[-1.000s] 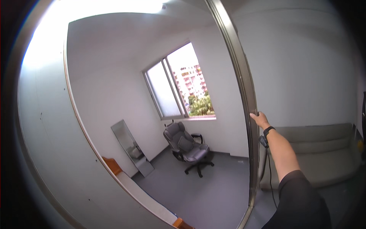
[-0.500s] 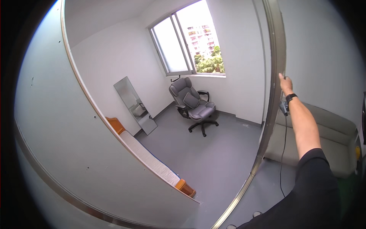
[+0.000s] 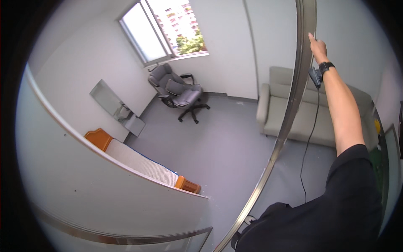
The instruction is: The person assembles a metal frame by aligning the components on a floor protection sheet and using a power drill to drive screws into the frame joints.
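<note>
My right hand (image 3: pixel 318 49) is raised at the upper right, the arm stretched out in a black short sleeve. Its fingers are curled, with one digit pointing up against the metal door frame (image 3: pixel 304 50). Below the fingers, beside the black wristband (image 3: pixel 326 66), shows the lower end of a dark grey corded hand tool (image 3: pixel 315 78). The hand seems closed round this tool; its upper part and exact kind are hidden. A black cable (image 3: pixel 311 136) hangs from it toward the floor. My left hand is out of view.
Right of the frame stands a beige sofa (image 3: pixel 275 110). Through the opening are a grey office chair (image 3: pixel 184 94), a leaning mirror (image 3: pixel 105 96), a window (image 3: pixel 145 35) and a low wooden bed (image 3: pixel 142 161). A pale partition panel (image 3: pixel 54 172) crosses the lower left.
The view has swung, so the room's things sit further left and higher, and more of the sofa shows. My right hand appears higher along the frame, with the tool still by its wrist.
</note>
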Demonstrator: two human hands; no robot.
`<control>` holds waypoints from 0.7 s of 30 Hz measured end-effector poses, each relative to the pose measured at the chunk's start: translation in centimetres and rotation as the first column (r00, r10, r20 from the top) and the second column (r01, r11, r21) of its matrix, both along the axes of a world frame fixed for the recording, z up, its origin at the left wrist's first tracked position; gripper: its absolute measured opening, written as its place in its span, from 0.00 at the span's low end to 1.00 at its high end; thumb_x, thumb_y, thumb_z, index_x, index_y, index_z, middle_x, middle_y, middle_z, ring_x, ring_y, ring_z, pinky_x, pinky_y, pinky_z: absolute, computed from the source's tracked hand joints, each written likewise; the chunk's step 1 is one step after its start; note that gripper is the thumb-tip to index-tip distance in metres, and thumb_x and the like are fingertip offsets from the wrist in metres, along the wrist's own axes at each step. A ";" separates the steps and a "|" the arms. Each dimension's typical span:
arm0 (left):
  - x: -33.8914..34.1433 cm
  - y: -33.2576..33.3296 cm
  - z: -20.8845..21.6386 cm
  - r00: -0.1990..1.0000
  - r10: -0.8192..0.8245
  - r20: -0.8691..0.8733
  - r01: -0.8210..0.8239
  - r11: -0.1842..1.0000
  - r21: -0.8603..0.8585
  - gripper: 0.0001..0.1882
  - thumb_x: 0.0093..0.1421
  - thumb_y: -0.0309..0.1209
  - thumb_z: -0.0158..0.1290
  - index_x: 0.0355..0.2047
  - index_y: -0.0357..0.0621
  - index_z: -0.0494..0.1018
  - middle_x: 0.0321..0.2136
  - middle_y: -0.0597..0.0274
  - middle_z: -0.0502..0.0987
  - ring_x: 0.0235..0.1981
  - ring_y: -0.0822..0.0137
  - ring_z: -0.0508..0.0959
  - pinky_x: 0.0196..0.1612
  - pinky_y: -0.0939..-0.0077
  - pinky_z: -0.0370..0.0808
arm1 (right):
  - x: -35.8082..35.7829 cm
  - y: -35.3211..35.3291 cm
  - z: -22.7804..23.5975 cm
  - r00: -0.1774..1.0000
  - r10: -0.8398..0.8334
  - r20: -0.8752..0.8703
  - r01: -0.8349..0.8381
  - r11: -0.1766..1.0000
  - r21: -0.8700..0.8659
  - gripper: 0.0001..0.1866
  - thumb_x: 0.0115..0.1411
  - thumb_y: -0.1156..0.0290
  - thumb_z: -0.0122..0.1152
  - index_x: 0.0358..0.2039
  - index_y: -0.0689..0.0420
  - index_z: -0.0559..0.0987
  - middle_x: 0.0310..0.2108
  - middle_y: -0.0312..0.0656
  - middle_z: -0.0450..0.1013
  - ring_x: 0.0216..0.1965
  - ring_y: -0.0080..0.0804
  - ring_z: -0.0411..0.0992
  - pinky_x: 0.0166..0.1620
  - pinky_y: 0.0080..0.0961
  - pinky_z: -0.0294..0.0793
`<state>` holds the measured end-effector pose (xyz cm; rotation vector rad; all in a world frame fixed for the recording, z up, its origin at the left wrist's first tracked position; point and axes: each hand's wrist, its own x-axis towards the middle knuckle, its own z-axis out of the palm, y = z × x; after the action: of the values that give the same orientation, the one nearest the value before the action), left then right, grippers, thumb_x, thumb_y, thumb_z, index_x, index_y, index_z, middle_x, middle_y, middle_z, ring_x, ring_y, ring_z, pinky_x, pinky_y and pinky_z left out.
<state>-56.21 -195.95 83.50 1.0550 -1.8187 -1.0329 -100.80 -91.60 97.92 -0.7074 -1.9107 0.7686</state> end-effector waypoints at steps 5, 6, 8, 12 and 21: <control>-0.6 3.7 -0.1 0.999 -0.045 -0.012 0.046 0.999 0.017 0.32 0.60 0.44 0.53 0.56 0.35 0.60 0.52 0.51 0.66 0.51 0.58 0.66 0.48 0.65 0.65 | 8.8 5.7 0.5 1.000 -0.017 -0.007 0.015 0.982 -0.190 0.41 0.55 0.37 0.53 0.41 0.72 0.77 0.37 0.61 0.76 0.44 0.53 0.75 0.47 0.40 0.72; -0.8 4.7 -0.2 0.998 -0.058 -0.010 0.058 0.998 0.023 0.32 0.60 0.44 0.53 0.56 0.35 0.60 0.51 0.51 0.66 0.51 0.58 0.66 0.47 0.65 0.66 | 10.5 7.6 0.3 0.999 -0.042 -0.024 0.036 0.974 -0.224 0.41 0.55 0.38 0.54 0.43 0.72 0.76 0.40 0.61 0.76 0.46 0.52 0.74 0.49 0.39 0.71; -1.3 6.3 -0.3 0.996 -0.087 -0.017 0.087 0.995 0.038 0.31 0.60 0.44 0.53 0.56 0.35 0.60 0.51 0.51 0.67 0.50 0.59 0.67 0.47 0.65 0.66 | 13.5 12.6 -0.3 0.984 -0.162 -0.072 0.144 0.967 -0.210 0.40 0.56 0.41 0.56 0.47 0.72 0.75 0.47 0.62 0.73 0.51 0.52 0.71 0.52 0.38 0.70; -1.6 9.7 -0.4 0.990 -0.134 -0.034 0.136 0.989 0.063 0.30 0.60 0.44 0.52 0.56 0.36 0.61 0.50 0.52 0.67 0.49 0.59 0.67 0.46 0.65 0.67 | 22.0 19.7 0.3 0.980 -0.198 -0.025 0.190 0.963 -0.190 0.40 0.57 0.41 0.55 0.49 0.73 0.72 0.50 0.62 0.71 0.53 0.52 0.70 0.53 0.38 0.69; -3.8 16.6 -0.8 0.949 -0.303 -0.084 0.311 0.946 0.097 0.29 0.61 0.45 0.51 0.55 0.37 0.62 0.49 0.53 0.69 0.47 0.60 0.69 0.43 0.65 0.69 | 44.9 25.4 3.3 0.930 -0.363 -0.054 0.333 0.897 -0.292 0.40 0.57 0.40 0.54 0.47 0.73 0.73 0.46 0.60 0.73 0.50 0.51 0.72 0.51 0.38 0.70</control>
<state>-60.03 -179.33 82.75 0.8009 -1.9283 -1.3495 -55.93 -66.20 101.25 -1.1259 -1.5318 0.8333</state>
